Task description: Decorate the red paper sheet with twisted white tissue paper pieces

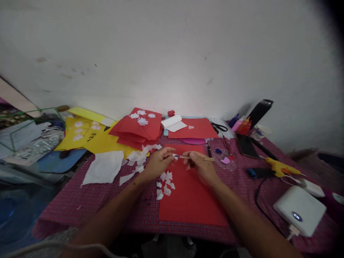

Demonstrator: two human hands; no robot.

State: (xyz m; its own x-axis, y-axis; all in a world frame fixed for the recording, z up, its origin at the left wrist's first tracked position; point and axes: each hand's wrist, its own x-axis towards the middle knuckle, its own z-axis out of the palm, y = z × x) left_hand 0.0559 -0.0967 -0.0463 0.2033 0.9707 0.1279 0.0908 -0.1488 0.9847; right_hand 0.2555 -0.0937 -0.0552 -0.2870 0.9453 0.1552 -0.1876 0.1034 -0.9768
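My left hand [162,160] pinches a small piece of white paper [175,156] above the upper part of a red paper sheet [193,200]. In my right hand [200,165] is a slim wooden-handled stick [209,158], perhaps a brush, held almost level. Its tip meets or nearly meets the white piece between the hands. Below my left hand, several torn white paper scraps [167,184] lie at the sheet's left edge. Larger torn pieces [137,159] and a white paper square [103,166] rest on the checked cloth to the left.
Red paper with white flowers [142,121] and a white roll [172,122] lie behind. To the right are a palette [225,160], black scissors [220,127], paint bottles [244,125], a phone [247,146], a black flask [262,111], a yellow glue gun [281,167] and a white power bank [299,209].
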